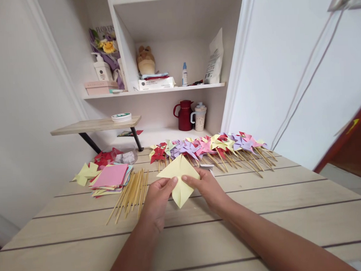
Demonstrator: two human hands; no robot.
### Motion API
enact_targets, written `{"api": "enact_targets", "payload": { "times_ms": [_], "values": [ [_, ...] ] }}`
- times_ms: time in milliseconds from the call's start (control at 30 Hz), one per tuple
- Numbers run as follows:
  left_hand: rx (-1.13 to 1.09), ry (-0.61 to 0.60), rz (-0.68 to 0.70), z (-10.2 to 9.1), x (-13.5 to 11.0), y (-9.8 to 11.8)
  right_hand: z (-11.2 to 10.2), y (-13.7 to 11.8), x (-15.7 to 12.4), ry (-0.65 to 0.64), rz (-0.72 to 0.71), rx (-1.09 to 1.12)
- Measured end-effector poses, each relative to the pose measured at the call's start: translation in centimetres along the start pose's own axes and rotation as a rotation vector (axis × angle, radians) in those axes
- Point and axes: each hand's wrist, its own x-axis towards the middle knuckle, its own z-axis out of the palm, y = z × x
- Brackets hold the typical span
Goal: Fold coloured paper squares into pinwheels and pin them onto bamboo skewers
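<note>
A pale yellow square of paper [180,193] is held up over the table, turned cornerwise, with crease or cut lines running in toward its middle. My left hand [159,195] pinches its left side, thumb on top near the centre. From the right, my right hand [207,186] grips it in the same way, thumb also close to the middle. The fingers beneath the paper are mostly hidden. Left of my left hand lies a spread bundle of thin wooden sticks [131,196]. Beyond them sits a stack of coloured paper squares [111,176], pink on top.
Many finished paper pinwheels on sticks [204,146] lie in a row along the table's back. A loose yellow pinwheel shape [85,173] and a clear container [128,157] are at the left. Behind stand a small raised shelf [94,124], a red jug [185,115] and a cup [200,117].
</note>
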Motion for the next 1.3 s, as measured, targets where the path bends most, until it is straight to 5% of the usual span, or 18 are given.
{"api": "enact_targets", "payload": {
  "times_ms": [433, 567, 700, 967, 1300],
  "values": [
    [-0.124, 0.261, 0.088, -0.3, 0.2, 0.5, -0.7, 0.3, -0.1, 0.028, -0.226, -0.201],
    [-0.193, 0.32, 0.143, -0.6, 0.2, 0.7, -0.4, 0.6, -0.9, -0.077, -0.38, -0.36],
    [-0.197, 0.289, 0.154, -0.9, 0.2, 0.7, 0.2, 1.1, -1.4, -0.152, -0.524, -0.589],
    [-0.163, 0.193, 0.127, -0.4, -0.2, 0.7, 0.3, 0.9, -1.0, -0.04, -0.672, -0.743],
    [-0.105, 0.185, 0.144, -0.1, -0.2, 0.5, 0.4, 0.3, -1.0, 0.065, -0.533, -0.576]
  ]
}}
